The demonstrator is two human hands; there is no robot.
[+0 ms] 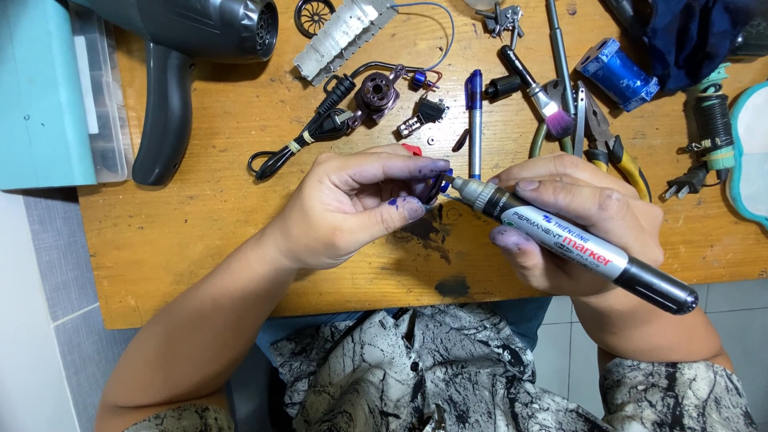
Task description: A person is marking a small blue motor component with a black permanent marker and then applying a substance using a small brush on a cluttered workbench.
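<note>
My left hand (352,210) pinches a small dark part with red and blue bits (432,186) between thumb and fingers, just above the wooden table (200,240). Its fingertips carry blue ink stains. My right hand (576,224) grips a thick grey and black marker (568,240). The marker's tip touches the small part at the left hand's fingertips. Most of the small part is hidden by my fingers.
A dark hair dryer (184,48) lies at the back left beside a teal box (40,96). A small motor with black cord (360,100), a blue pen (474,112), a brush (536,92), pliers (608,140), a blue part (618,74) and a plug (688,180) lie behind my hands.
</note>
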